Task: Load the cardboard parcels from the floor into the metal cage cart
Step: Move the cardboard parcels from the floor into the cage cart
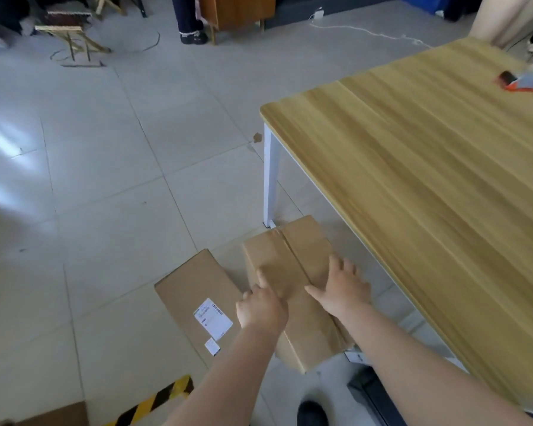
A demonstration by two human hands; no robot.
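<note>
A tall taped cardboard parcel [290, 250] stands on the floor beside the table leg. My left hand [260, 305] rests on its left top edge with the thumb on top and the fingers curled over the side. My right hand [343, 287] lies flat on its top right, fingers spread toward the far side. A flatter cardboard parcel [194, 287] with a white shipping label lies on the floor just to the left, touching the taller one. The metal cage cart is out of view.
A wooden table [428, 167] with a white leg [270, 179] stands close on the right. Yellow-black hazard tape [160, 401] marks the near floor. A corner of more cardboard [62, 416] shows bottom left. A person's legs [188, 23] and folding stools [71, 38] are far back.
</note>
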